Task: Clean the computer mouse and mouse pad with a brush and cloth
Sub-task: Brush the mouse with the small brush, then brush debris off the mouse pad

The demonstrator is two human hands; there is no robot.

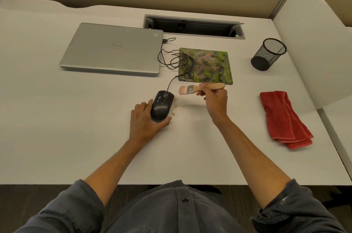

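Mouse steadied by left hand; right hand grips brush, bristles just right of mouse, w/ crumbs between.

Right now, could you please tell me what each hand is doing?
Left hand: closed around the black wired mouse, steadying it on the desk.
Right hand: closed on the wooden-handled brush, bristles beside the mouse.

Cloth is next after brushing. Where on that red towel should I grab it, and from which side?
Judging by its pose, pinch the red towel at its near folded end, where the stacked layers' edges show, coming from above with the right hand once the brush is set down. It lies flat and clear on the desk.
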